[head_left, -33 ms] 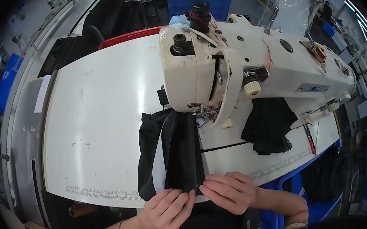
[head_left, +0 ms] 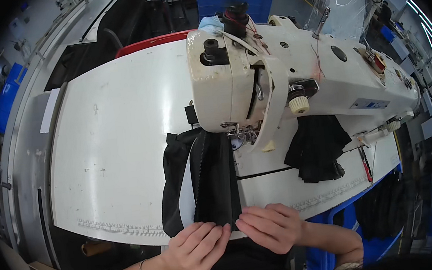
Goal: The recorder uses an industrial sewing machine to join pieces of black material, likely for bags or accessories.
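Observation:
A black fabric piece (head_left: pixel 216 187) with a zipper and a pale grey strip lies on the white table, its far end under the needle area of a white sewing machine (head_left: pixel 221 82). My left hand (head_left: pixel 198 247) pinches the near edge of this fabric between thumb and fingers. At the near right corner, my right hand (head_left: pixel 270 227) has its fingers closed on the edge of the same fabric. Between the two hands the cloth lies fairly flat. The fingertips hide the exact grip.
Right of the machine's needle lies a stack of black fabric pieces (head_left: pixel 317 148). Red-handled snips (head_left: pixel 365 164) rest near the right edge. A printed ruler (head_left: pixel 121 228) runs along the table's (head_left: pixel 108 145) front edge. Behind stands a blue bin (head_left: pixel 234 0).

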The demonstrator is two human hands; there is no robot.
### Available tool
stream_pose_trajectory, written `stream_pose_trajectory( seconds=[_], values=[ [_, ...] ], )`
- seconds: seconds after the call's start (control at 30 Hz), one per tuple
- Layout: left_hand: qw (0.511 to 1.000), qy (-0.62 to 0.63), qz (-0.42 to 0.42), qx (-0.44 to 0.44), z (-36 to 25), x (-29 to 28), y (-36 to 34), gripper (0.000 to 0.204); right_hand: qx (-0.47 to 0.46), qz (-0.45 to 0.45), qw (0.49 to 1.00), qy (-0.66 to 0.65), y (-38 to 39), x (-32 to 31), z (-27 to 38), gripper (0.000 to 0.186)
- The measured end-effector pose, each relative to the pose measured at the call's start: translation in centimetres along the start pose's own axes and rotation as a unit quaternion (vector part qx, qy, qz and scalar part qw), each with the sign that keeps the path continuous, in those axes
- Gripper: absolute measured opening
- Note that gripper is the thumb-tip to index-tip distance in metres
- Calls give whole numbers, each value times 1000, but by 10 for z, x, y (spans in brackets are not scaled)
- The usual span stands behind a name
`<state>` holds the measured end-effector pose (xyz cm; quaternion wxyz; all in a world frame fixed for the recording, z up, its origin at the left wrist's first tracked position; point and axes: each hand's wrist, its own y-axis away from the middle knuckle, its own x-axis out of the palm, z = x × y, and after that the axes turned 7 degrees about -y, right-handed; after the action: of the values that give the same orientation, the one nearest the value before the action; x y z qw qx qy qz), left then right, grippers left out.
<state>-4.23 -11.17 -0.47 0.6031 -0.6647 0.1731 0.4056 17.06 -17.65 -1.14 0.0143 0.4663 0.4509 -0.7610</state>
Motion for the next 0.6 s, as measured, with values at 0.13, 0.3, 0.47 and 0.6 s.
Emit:
stream_pose_trajectory(
  seconds=[0.13,0.3,0.47,0.6],
  values=[
    [942,264,86,-190,22,-8,-10,36,-1,41,999,-26,2,1,3,21],
    [904,210,17,-371,107,-21,-39,33,1,141,989,-39,19,9,3,23],
    [989,42,129,65,59,-39,-37,24,25,141,989,-42,21,8,8,23],
    [974,13,193,122,14,-4,-9,17,42,142,987,-66,21,8,5,23]
  ],
)
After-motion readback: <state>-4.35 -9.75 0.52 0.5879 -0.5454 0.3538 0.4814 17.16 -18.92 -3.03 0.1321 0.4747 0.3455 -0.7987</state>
